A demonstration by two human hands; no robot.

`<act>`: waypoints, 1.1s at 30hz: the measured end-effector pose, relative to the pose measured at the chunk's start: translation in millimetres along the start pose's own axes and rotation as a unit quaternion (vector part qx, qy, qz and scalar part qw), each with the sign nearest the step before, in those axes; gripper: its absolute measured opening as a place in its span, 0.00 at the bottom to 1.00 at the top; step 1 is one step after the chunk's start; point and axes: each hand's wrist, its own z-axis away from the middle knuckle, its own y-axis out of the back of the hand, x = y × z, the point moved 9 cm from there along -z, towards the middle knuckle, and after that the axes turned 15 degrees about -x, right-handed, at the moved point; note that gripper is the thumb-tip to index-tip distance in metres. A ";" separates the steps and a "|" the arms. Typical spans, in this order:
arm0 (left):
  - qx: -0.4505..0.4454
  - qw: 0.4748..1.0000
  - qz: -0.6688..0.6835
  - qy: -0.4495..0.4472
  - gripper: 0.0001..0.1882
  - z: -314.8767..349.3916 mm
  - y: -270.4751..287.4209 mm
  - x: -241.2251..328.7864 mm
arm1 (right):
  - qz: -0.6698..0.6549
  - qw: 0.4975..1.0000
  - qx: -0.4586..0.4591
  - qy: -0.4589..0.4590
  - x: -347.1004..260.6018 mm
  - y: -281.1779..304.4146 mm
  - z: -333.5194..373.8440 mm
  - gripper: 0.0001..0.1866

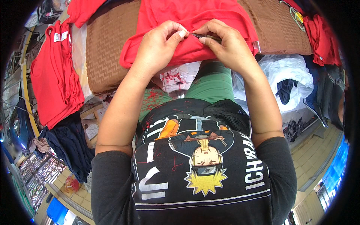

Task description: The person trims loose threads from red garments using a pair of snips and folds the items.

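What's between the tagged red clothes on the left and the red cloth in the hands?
Between the tagged clothes and red cloth, the head view shows a pale strip, then a brown patterned cover.

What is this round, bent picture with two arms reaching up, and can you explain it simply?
There's no machine here, just a person's bare hands. A wide fisheye camera on their head looks down, so straight edges bend. The left hand pinches red cloth; the right hand holds a small, pointed dark tool, too partly hidden to identify surely. The cloth lies over a brown patterned cover. More red garments hang at the left.
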 end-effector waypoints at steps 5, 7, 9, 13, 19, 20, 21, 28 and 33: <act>0.003 0.997 0.079 -0.012 0.10 -1.3 0.8 -2.5 | -0.080 0.996 -0.023 0.024 5.7 -0.3 0.1 0.09; 0.001 0.997 0.080 -0.004 0.09 -0.4 1.1 -2.4 | -0.127 0.991 -0.045 0.013 5.5 -5.3 1.1 0.09; 0.001 0.998 0.054 -0.019 0.09 1.9 1.9 2.7 | -0.083 0.996 -0.042 0.013 0.7 -4.8 1.1 0.09; -0.068 0.954 -0.183 -0.226 0.08 29.0 9.3 93.4 | 0.035 0.998 -0.035 0.036 -12.7 6.1 6.7 0.08; -0.045 0.943 -0.201 -0.262 0.09 79.8 65.5 199.8 | -0.023 0.996 0.076 0.043 -31.1 58.4 23.8 0.12; -0.070 0.944 -0.223 -0.231 0.10 84.5 74.5 203.7 | 0.011 0.995 0.087 0.035 -33.8 64.8 28.4 0.14; -0.090 0.942 -0.185 -0.265 0.12 79.0 89.0 199.6 | -0.021 0.995 0.096 0.023 -30.3 70.3 32.5 0.14; 0.067 0.881 -0.452 -0.123 0.21 38.1 53.7 84.9 | -0.090 0.975 0.198 0.046 -28.4 100.5 56.5 0.16; 0.285 0.925 -0.164 -0.191 0.06 76.8 108.0 58.6 | -0.108 0.935 0.327 0.081 -30.2 138.1 83.4 0.14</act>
